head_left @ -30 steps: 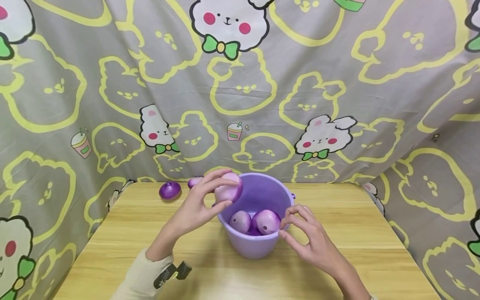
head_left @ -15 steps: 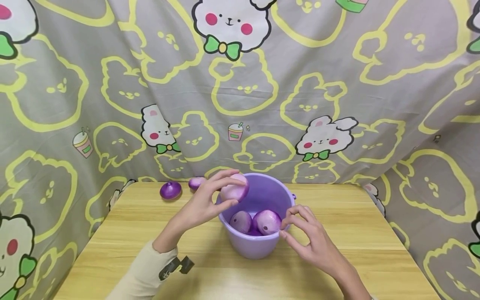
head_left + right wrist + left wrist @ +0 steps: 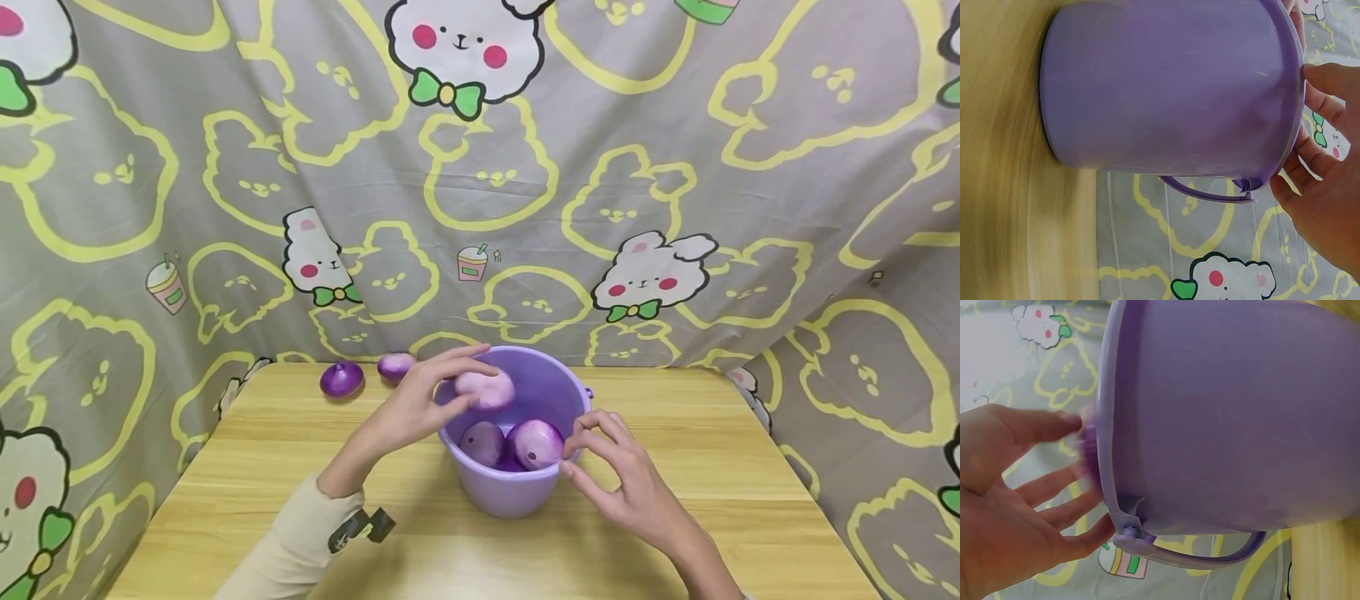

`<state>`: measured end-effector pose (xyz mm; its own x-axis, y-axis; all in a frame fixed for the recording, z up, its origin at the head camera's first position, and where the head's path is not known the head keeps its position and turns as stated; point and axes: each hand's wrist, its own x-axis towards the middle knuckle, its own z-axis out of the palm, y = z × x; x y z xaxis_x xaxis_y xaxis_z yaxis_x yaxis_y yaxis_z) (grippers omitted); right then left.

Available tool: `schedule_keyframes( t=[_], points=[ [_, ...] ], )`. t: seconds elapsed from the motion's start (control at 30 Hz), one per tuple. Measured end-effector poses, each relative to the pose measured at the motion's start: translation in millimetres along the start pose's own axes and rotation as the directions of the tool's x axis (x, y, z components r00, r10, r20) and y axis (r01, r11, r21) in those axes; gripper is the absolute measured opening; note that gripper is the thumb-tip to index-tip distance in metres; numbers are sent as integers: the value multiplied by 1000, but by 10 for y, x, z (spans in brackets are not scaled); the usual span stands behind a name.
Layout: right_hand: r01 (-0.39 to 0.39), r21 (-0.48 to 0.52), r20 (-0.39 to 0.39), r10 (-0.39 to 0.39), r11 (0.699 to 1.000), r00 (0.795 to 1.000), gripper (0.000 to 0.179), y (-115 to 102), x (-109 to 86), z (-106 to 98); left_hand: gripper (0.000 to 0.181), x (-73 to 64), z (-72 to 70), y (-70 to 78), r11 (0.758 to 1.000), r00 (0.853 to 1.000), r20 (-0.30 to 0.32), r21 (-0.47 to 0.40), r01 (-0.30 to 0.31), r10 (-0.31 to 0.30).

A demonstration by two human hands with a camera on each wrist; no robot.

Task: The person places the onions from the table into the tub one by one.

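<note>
A lavender bucket (image 3: 504, 493) stands on the wooden table with two purple onions, a greyish one (image 3: 482, 444) and a brighter one (image 3: 537, 444), showing inside it. Over its mouth, at the left, a pale purple onion (image 3: 487, 390) looks blurred. My left hand (image 3: 420, 400) is beside that onion with thumb and fingers spread apart; in the left wrist view a gap shows between the thumb and the other fingers, and the bucket wall mostly hides the onion. At the right rim, my right hand (image 3: 626, 479) pinches the bucket's edge, thumb outside, as the right wrist view shows.
A dark purple onion (image 3: 342, 381) and a lighter one (image 3: 395, 367) lie at the back left of the wooden table (image 3: 675, 425). Behind the table hangs a grey patterned curtain (image 3: 517, 200). The bucket's handle (image 3: 1200, 194) hangs down its far side.
My left hand has moved right over the bucket, and its fingers have come apart from the onion, which has left the grip and sits lower. The right hand stays at the rim.
</note>
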<state>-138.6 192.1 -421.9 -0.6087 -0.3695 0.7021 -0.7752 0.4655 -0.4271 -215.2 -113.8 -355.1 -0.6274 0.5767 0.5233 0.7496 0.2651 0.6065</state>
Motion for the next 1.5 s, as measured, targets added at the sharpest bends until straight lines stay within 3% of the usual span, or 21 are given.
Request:
schedule_keyframes(
  t=[0.2,0.83,1.5],
  points=[
    [10,-2,-4,-10,1000,1000,26,-4,5,0,40,2,16,-34,999,1000,3,37,-2,2],
    [-11,6,3,11,1000,1000,28,-2,0,-5,33,-102,2,-57,999,999,-54,34,1,0],
    [0,13,-4,0,1000,1000,30,0,-8,14,29,-311,-110,-253,996,974,-208,-40,79,-86]
  ],
)
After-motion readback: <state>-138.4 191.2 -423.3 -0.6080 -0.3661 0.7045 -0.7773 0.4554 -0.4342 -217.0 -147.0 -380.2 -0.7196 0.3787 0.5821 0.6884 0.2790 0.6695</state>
